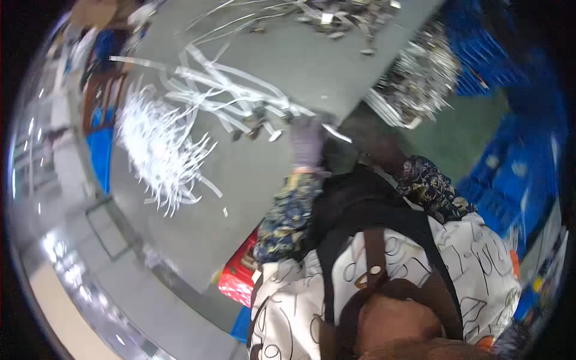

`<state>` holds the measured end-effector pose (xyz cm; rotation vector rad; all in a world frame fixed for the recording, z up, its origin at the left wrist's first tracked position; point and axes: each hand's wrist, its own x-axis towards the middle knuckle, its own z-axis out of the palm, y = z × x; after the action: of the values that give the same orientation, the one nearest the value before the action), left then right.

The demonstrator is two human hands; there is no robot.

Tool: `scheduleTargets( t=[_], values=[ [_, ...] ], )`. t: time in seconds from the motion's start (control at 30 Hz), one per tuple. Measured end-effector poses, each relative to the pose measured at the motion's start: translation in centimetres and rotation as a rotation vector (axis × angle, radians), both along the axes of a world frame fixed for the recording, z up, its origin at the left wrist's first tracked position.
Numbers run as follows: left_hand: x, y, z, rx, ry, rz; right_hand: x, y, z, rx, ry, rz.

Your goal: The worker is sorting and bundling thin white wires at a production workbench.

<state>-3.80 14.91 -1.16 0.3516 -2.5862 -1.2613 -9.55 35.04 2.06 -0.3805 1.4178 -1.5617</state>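
My left hand (307,144), in a greyish-purple glove with a dark patterned sleeve, is at the near edge of a grey table (240,174). Its fingers are blurred, beside the near ends of several loose white strips (240,90). Just to its right a short white strip (337,133) slants down; whether the hand grips it I cannot make out. My right hand (384,150) is a dark, smeared shape off the table's edge, its fingers indistinct. Small brownish and white pieces (255,129) lie just left of my left hand.
A thick heap of white strips (162,144) covers the table's left part. Small metallic-looking pieces (342,18) lie at the far end. A heap of shiny pieces (420,75) is beyond the right edge, near blue crates (486,48). A red package (240,273) sits below my left forearm.
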Motion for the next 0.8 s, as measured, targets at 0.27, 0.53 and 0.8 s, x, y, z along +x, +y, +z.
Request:
scheduleTargets(
  t=[0.27,0.53,0.8],
  values=[
    [1.9,-13.9,2.1,-0.502,-0.261,0.276,-4.5,-8.4,2.8,0.31,0.594,-0.005],
    [21.2,-23.0,-5.7,-0.477,-0.905,0.966,-15.5,-3.5,0.9,1.065,0.842,-0.333],
    [8.2,-10.5,2.9,0.592,-0.151,0.504,-13.0,-2.2,-4.2,0.418,0.242,-0.552]
  ],
)
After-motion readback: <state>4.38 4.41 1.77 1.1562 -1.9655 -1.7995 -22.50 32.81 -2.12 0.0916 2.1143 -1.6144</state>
